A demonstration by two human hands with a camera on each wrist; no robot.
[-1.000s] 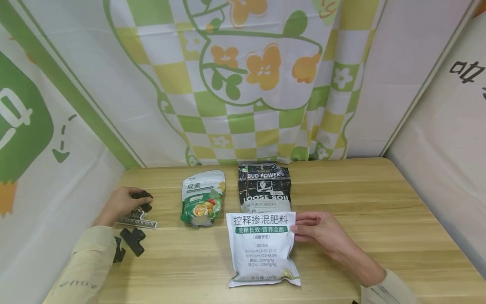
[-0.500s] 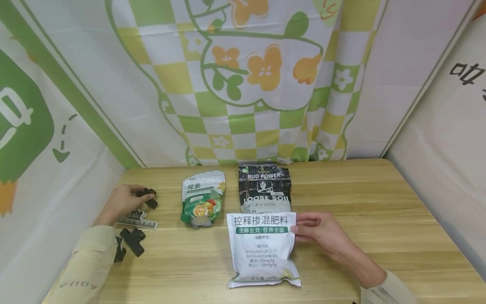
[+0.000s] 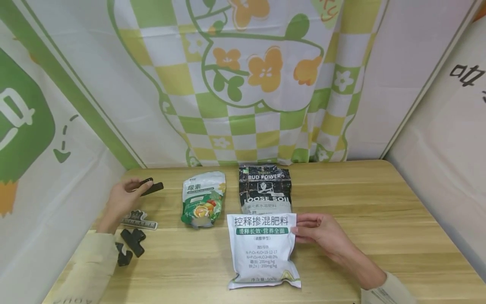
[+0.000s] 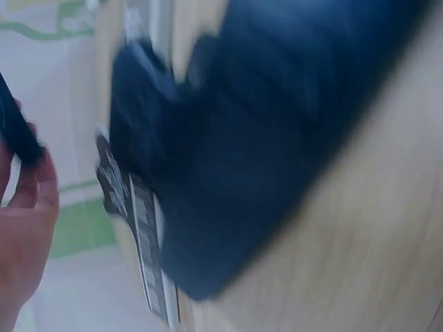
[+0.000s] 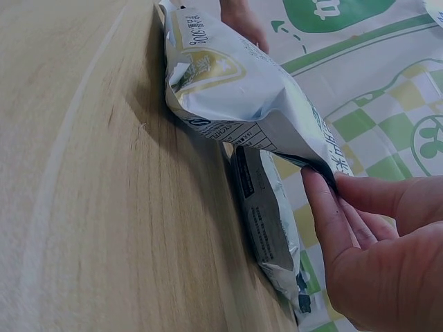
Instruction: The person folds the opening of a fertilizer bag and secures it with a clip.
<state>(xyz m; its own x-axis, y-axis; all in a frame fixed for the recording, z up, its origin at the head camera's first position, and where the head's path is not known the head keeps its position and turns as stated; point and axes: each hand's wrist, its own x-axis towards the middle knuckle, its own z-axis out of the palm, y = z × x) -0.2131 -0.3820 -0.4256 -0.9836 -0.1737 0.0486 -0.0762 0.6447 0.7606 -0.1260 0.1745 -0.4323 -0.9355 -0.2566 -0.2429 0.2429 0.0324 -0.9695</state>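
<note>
My right hand pinches the upper right edge of a white fertilizer bag, thumb in front and fingers behind; the right wrist view shows the bag's top edge lifted off the table. At the far left, my left hand pinches a black clip between thumb and fingers, raised above the table in the left wrist view. Below that hand lie a piano-patterned clip and more black clips, one of which looms large and blurred in the left wrist view.
A green and white pouch lies left of centre on the wooden table. Behind the white bag lies a black and grey soil bag, its lower end covered. A patterned curtain hangs at the table's back edge.
My left hand has drawn the black clip up and to the right, away from the piano-patterned clip. The right hand keeps its pinch on the white bag, almost unmoved.
</note>
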